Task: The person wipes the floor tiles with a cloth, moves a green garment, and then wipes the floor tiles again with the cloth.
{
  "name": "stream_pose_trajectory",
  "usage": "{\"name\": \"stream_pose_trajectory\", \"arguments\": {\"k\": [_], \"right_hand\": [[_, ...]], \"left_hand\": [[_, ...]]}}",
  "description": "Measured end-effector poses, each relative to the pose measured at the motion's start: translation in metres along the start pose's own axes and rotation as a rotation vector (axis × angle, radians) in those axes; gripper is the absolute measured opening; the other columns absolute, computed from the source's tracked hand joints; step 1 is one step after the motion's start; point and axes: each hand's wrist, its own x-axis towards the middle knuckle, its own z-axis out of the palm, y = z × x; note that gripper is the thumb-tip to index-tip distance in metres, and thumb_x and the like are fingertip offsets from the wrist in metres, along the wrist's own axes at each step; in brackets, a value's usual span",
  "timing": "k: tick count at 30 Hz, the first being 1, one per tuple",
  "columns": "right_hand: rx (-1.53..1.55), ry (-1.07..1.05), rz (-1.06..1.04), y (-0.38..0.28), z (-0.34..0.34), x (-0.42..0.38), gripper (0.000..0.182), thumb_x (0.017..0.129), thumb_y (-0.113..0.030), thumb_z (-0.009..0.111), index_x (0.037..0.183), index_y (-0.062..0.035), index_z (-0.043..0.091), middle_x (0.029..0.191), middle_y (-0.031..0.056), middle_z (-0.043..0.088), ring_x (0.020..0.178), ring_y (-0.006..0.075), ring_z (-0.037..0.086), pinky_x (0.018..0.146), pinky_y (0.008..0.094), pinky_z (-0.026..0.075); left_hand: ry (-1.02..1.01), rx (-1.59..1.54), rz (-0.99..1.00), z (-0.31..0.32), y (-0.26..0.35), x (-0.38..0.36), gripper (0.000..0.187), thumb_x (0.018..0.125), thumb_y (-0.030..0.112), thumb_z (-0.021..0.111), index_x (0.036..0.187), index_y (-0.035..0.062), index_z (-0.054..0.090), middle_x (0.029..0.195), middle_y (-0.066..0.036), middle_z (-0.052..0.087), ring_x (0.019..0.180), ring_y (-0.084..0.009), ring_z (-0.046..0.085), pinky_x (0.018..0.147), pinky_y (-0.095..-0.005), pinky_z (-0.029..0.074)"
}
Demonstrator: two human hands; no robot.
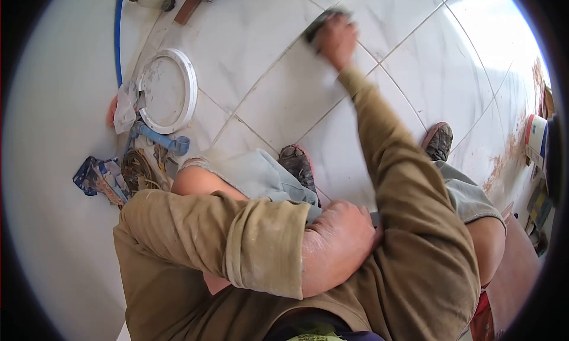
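My right hand [338, 41] reaches far forward, its fingers closed over a dark, flattish pad [323, 24] pressed on the white tile floor [284, 92]. Motion blurs both, and the pad's exact kind does not show. The pad lies over a grout line between tiles. Bent across my lap, my left arm ends in my left hand [347, 222], which rests near the right sleeve with its fingers hidden.
To the left lie a round white lid-like ring [191, 92], a blue pipe fitting [160, 138], a crumpled packet [98, 178] and a clear bottle [149, 0]. A blue hose [118, 38] runs along the wall. A white bucket [536, 140] stands at the right edge.
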Motion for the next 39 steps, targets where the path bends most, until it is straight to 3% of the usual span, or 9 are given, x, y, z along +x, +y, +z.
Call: {"name": "stream_pose_trajectory", "arguments": {"k": [4, 7, 14, 18, 24, 26, 29, 33, 39], "right_hand": [[0.257, -0.154, -0.007, -0.125, -0.025, -0.121, 0.024, 0.080, -0.019, 0.067, 0.101, -0.0054, 0.065, 0.104, 0.0144, 0.058, 0.091, 0.0367, 0.057, 0.076, 0.0484, 0.047], [0.319, -0.229, -0.023, -0.111, -0.031, -0.107, 0.030, 0.079, -0.022, 0.071, 0.104, -0.0075, 0.063, 0.106, 0.0136, 0.058, 0.095, 0.0368, 0.057, 0.082, 0.0479, 0.047], [0.117, -0.001, 0.016, 0.027, -0.015, 0.031, 0.025, 0.082, -0.025, 0.066, 0.101, -0.0079, 0.066, 0.110, 0.0115, 0.062, 0.101, 0.0379, 0.058, 0.086, 0.0489, 0.046], [0.094, -0.041, 0.146, -0.011, -0.019, -0.002, 0.023, 0.082, -0.022, 0.066, 0.099, -0.0065, 0.066, 0.105, 0.0135, 0.062, 0.093, 0.0358, 0.059, 0.083, 0.0489, 0.047], [0.371, -0.272, -0.087, -0.122, -0.042, -0.122, 0.020, 0.076, -0.015, 0.068, 0.094, -0.0090, 0.063, 0.101, 0.0102, 0.056, 0.099, 0.0330, 0.053, 0.082, 0.0452, 0.044], [0.384, -0.247, -0.167, -0.099, -0.037, -0.104, 0.020, 0.076, -0.015, 0.068, 0.095, -0.0093, 0.063, 0.101, 0.0096, 0.056, 0.097, 0.0325, 0.054, 0.081, 0.0451, 0.045], [0.230, -0.156, -0.148, -0.037, -0.017, -0.051, 0.020, 0.077, -0.016, 0.065, 0.096, -0.0075, 0.065, 0.103, 0.0129, 0.060, 0.094, 0.0336, 0.058, 0.077, 0.0474, 0.048], [0.090, 0.025, 0.008, 0.054, 0.001, 0.043, 0.021, 0.083, -0.024, 0.065, 0.103, -0.0158, 0.069, 0.112, 0.0037, 0.065, 0.104, 0.0335, 0.059, 0.084, 0.0515, 0.047], [-0.002, -0.030, 0.202, 0.057, -0.008, 0.075, 0.028, 0.082, -0.015, 0.057, 0.106, -0.0088, 0.071, 0.115, 0.0094, 0.065, 0.107, 0.0402, 0.056, 0.091, 0.0523, 0.044]], "left_hand": [[-0.425, -0.024, 0.274, -0.010, 0.000, 0.022, 0.026, 0.089, 0.023, 0.056, 0.106, 0.0114, 0.072, 0.081, -0.008, 0.062, 0.070, -0.0218, 0.065, 0.056, -0.0366, 0.049], [-0.497, -0.007, 0.240, -0.010, 0.002, 0.031, 0.030, 0.090, 0.023, 0.056, 0.114, 0.0113, 0.070, 0.084, -0.011, 0.063, 0.071, -0.0225, 0.066, 0.055, -0.0355, 0.050], [0.065, -0.008, 0.017, 0.008, -0.003, -0.005, 0.040, 0.091, 0.020, 0.055, 0.129, 0.0109, 0.062, 0.083, -0.014, 0.059, 0.064, -0.0233, 0.064, 0.052, -0.0358, 0.049], [-0.042, 0.000, 0.041, -0.001, 0.002, 0.000, 0.036, 0.090, 0.021, 0.055, 0.124, 0.0110, 0.063, 0.084, -0.014, 0.060, 0.066, -0.0237, 0.065, 0.051, -0.0353, 0.049], [-0.417, -0.005, 0.237, -0.012, 0.001, 0.030, 0.031, 0.090, 0.023, 0.056, 0.118, 0.0099, 0.062, 0.085, -0.014, 0.061, 0.070, -0.0241, 0.067, 0.053, -0.0362, 0.050], [-0.420, 0.000, 0.220, -0.016, 0.000, 0.035, 0.032, 0.090, 0.021, 0.055, 0.120, 0.0087, 0.061, 0.085, -0.014, 0.062, 0.070, -0.0249, 0.067, 0.054, -0.0368, 0.051], [-0.050, -0.019, 0.082, 0.001, -0.007, 0.024, 0.037, 0.090, 0.020, 0.055, 0.125, 0.0068, 0.058, 0.086, -0.016, 0.062, 0.070, -0.0266, 0.068, 0.054, -0.0376, 0.052], [-0.109, -0.046, 0.065, -0.003, -0.011, 0.021, 0.044, 0.091, 0.017, 0.054, 0.134, 0.0055, 0.054, 0.086, -0.017, 0.062, 0.069, -0.0280, 0.068, 0.055, -0.0383, 0.053], [-0.091, -0.041, 0.060, -0.003, 0.000, 0.013, 0.046, 0.091, 0.016, 0.054, 0.137, 0.0081, 0.053, 0.086, -0.017, 0.061, 0.072, -0.0280, 0.068, 0.055, -0.0382, 0.053]]}}
